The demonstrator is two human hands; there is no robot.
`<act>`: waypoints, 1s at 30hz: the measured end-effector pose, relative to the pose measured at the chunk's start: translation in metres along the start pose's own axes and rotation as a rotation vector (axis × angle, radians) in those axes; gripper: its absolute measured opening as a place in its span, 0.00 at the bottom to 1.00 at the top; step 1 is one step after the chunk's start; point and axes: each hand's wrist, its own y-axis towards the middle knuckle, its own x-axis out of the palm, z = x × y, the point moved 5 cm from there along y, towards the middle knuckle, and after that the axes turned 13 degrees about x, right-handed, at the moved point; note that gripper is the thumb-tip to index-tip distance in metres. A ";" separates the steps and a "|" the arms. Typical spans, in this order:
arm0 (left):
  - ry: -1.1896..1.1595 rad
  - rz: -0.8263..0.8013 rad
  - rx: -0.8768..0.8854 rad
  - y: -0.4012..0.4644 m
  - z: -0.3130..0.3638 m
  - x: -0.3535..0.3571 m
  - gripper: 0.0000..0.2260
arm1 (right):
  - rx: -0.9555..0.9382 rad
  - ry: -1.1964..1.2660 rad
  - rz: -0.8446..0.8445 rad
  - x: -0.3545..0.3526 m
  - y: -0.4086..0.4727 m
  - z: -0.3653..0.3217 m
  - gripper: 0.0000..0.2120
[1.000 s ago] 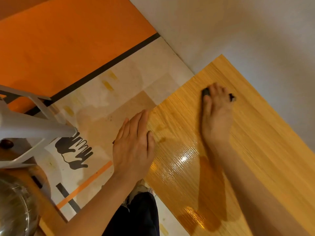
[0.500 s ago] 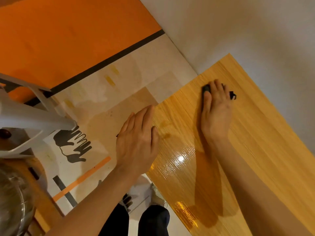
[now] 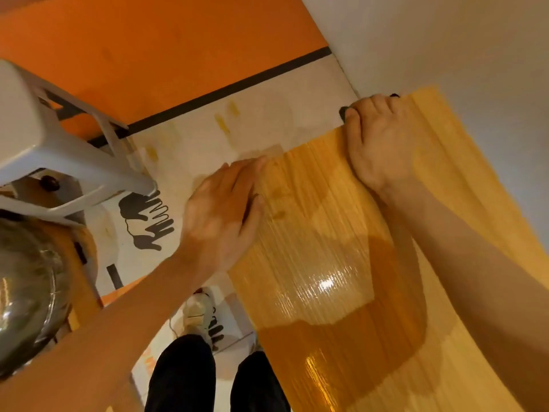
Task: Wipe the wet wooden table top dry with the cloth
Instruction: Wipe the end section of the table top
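Observation:
The wooden table top (image 3: 320, 233) runs from the lower middle up to the far corner by the wall, glossy and wet in its middle with a bright glare. My right hand (image 3: 377, 141) presses a small dark cloth (image 3: 344, 112) flat at the table's far left corner; only slivers of the cloth show past my fingers. My left hand (image 3: 222, 209) lies flat on the table's left edge, fingers straight, holding nothing.
A white plastic stool (image 3: 44, 144) stands at the left over the patterned floor. A shiny metal bowl (image 3: 23, 292) sits at the lower left. A pale wall (image 3: 445, 40) borders the table's far side. My legs and shoe (image 3: 199, 313) are below the table edge.
My right hand has slid the cloth away from me and leftward to the table's far corner. My left hand has stayed on the table's left edge.

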 end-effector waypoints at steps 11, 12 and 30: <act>0.000 -0.093 -0.022 0.001 0.002 -0.003 0.25 | -0.253 0.020 -0.162 -0.014 0.024 0.015 0.26; -0.004 -0.092 -0.019 0.001 0.003 -0.004 0.25 | -0.188 0.000 -0.135 -0.017 0.030 0.023 0.25; -0.544 0.384 -0.564 -0.109 0.054 0.004 0.28 | 0.030 0.103 -0.020 -0.003 -0.004 0.015 0.26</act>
